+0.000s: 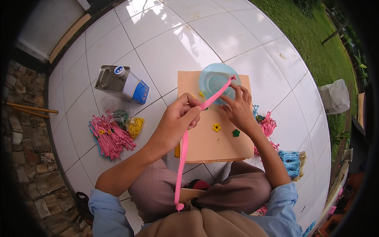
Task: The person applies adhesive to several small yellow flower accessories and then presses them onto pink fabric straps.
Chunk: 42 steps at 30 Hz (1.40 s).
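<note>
A long, flat pink strap with a round knob at each end runs across the middle. Around its middle my left hand is closed, thumb pressed against fingers. The lower end hangs near my lap; the upper end reaches over a light blue plate. Close to that upper end is my right hand, its fingers bent and apart over the plate's near right edge; I cannot tell if a fingertip touches the strap. Below, a yellow flower piece and a green flower piece lie on a tan board.
Left of the board stands a metal can with a blue-and-white label. Nearer me lie a bundle of pink straps and a bag of yellow pieces. On the right are more pink straps and blue bundles on white tiles.
</note>
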Motion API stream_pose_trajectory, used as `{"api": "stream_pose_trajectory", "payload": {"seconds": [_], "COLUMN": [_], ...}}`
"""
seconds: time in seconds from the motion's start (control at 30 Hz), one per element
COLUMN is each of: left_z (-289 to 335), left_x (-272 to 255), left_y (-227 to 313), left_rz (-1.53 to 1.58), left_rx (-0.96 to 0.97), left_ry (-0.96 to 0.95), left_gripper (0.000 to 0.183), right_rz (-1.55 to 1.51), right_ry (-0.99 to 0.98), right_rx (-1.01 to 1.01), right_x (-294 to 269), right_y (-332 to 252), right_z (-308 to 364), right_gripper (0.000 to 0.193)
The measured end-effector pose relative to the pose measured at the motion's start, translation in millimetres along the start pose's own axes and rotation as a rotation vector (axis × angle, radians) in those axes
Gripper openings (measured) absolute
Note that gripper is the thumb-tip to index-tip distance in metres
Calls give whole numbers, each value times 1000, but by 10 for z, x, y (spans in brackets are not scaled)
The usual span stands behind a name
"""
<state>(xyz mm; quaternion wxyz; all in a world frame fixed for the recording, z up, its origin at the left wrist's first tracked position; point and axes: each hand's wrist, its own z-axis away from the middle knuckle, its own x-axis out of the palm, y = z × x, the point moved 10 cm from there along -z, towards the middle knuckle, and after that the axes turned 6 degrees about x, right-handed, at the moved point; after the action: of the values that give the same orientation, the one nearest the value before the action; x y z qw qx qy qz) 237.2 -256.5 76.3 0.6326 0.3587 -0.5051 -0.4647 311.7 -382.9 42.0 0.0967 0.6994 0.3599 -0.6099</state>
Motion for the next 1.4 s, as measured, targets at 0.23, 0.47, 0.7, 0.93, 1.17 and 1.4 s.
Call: {"api": "stream_pose_trajectory", "payload": {"seconds": [0.23, 0.47, 0.7, 0.93, 1.17, 1.4], "left_z": [-4, 1, 7, 17, 24, 11], "left_x": [-10, -39, 2, -5, 3, 14], "left_y": [-7, 23, 68, 89, 99, 93], "left_rz": [-23, 21, -30, -34, -27, -27], "left_rx": [-4, 31, 100, 135, 106, 116], "left_ry": [10, 26, 30, 25, 41, 33], "left_gripper": [4, 5, 9, 12, 12, 12], "right_rz": [-130, -374, 18, 96, 128, 108], "right_ry": [-83, -43, 408, 438, 435, 446], "right_rx": [128, 184, -203, -312, -330, -330], "right_x": [58, -226, -1202, -1145, -1129, -1142], "right_y": [92, 20, -840, -979, -1019, -997], "right_z": [-37, -81, 46, 100, 133, 128], "right_gripper": [32, 30, 33, 40, 35, 33]}}
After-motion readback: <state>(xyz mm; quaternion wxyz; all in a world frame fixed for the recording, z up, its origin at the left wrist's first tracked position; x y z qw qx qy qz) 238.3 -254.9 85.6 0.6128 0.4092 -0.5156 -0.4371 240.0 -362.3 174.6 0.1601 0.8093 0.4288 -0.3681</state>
